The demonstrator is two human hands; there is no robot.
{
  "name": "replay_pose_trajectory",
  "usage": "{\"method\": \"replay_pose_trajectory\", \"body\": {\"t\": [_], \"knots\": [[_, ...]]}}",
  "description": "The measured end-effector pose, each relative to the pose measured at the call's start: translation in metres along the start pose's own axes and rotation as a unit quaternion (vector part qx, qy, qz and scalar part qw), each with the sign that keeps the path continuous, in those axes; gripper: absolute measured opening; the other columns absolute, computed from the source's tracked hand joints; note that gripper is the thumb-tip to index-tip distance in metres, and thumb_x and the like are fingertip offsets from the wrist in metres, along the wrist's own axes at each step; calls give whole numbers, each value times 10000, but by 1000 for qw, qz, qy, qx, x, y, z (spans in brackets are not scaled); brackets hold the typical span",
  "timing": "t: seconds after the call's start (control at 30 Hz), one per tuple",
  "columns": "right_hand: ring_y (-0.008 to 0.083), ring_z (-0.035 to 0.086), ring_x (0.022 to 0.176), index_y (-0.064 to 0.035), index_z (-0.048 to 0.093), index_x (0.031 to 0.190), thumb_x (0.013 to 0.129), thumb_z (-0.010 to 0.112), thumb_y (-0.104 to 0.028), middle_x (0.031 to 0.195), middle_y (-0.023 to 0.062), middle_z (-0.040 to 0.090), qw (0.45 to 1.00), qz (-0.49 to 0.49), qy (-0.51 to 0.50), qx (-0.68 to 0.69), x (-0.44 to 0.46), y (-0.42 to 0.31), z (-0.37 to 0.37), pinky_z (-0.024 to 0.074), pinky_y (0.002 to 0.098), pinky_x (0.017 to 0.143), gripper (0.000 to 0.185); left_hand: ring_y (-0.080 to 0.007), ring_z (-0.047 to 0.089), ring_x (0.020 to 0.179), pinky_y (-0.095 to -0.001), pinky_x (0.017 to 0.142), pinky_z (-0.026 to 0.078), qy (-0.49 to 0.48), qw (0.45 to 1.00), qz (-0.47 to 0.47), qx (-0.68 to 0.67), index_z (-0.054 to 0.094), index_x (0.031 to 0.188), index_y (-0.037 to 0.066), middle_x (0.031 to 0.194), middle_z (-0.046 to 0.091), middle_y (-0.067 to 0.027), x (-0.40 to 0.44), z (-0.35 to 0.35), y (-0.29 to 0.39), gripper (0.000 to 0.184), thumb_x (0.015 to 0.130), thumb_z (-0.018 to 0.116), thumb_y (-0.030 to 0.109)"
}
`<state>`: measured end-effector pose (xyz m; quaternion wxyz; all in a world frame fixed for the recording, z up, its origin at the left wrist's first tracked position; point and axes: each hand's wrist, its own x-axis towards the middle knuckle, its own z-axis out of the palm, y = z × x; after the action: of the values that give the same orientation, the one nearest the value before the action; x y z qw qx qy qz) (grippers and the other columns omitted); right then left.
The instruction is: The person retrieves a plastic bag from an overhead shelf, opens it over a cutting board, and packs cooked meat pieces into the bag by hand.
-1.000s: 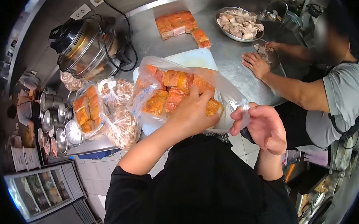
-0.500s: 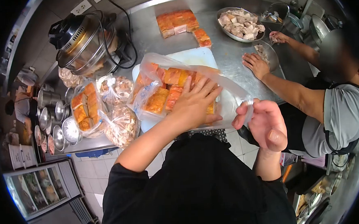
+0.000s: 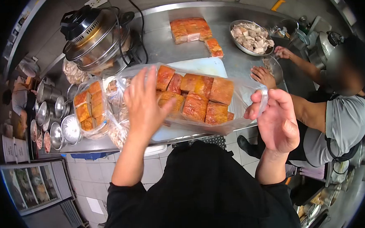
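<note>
A clear plastic bag [image 3: 241,92] lies over a white cutting board [image 3: 207,66] on the steel counter. Inside it are several square blocks of orange-brown roasted meat [image 3: 196,106]. My right hand [image 3: 273,119] has its fingers curled around the bag's edge at the right end. At the bag's left end, my left hand [image 3: 144,105] is spread with fingers apart, over or against the plastic, holding nothing. Next to my left hand are a knotted bag of pale pieces [image 3: 119,131] and another bag of roasted blocks [image 3: 89,106].
Roasted slabs [image 3: 190,30] lie at the counter's back. A bowl of cut meat [image 3: 251,38] stands back right. At right, a co-worker [image 3: 335,114] has both hands near a second bowl [image 3: 276,70]. A glass-bowled cooker [image 3: 98,44] and metal bowls [image 3: 71,129] are on the left.
My left hand has lifted off the meat blocks and moved left to the bag's other end. The bag now lies more stretched out, showing more blocks. My right hand still holds its edge.
</note>
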<state>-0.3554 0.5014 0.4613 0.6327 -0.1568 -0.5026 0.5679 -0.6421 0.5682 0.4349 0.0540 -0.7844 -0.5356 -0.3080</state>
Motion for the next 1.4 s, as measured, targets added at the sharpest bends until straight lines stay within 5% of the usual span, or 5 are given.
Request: {"method": "replay_pose_trajectory", "body": {"t": [0.23, 0.37, 0.47, 0.57, 1.4], "knots": [[284, 592, 977, 16, 402, 1378, 860, 593, -319, 1283, 258, 505, 1000, 0, -4, -9, 11, 1, 3, 454, 423, 897, 646, -332, 530, 1155, -447, 960, 401, 48, 979, -153, 125, 463, 1357, 35, 1232, 553, -220, 9, -9, -90, 697, 789, 752, 317], [282, 593, 985, 4, 391, 1389, 865, 596, -314, 1286, 258, 498, 1000, 1, -11, 1, 15, 5, 0, 467, 431, 886, 647, -201, 557, 711, -343, 717, 434, -97, 902, -293, -302, 597, 948, 23, 779, 601, -68, 8, 5, -132, 225, 945, 574, 247], [266, 589, 966, 1, 366, 1412, 880, 589, -299, 1285, 247, 500, 999, 22, 26, -12, 25, 7, 0, 478, 400, 856, 651, -150, 444, 523, -299, 530, 386, 77, 550, -323, -766, 563, 890, 24, 568, 416, 17, 45, -13, -86, 203, 976, 502, 197], [206, 552, 883, 13, 342, 1431, 895, 572, -288, 1244, 216, 522, 997, 21, 61, -31, 40, 1, 7, 463, 325, 768, 656, -101, 380, 475, -260, 471, 318, -55, 510, -229, -827, 576, 908, 5, 565, 396, 18, 68, -26, -86, 203, 970, 502, 184], [80, 418, 636, 75, 404, 1357, 864, 600, -270, 952, 122, 585, 990, 53, 55, -117, 50, -30, 2, 346, 226, 561, 633, -64, 383, 453, -211, 439, 309, -67, 693, -189, -692, 639, 987, -25, 586, 475, 4, 60, -49, -51, 226, 957, 523, 167]]}}
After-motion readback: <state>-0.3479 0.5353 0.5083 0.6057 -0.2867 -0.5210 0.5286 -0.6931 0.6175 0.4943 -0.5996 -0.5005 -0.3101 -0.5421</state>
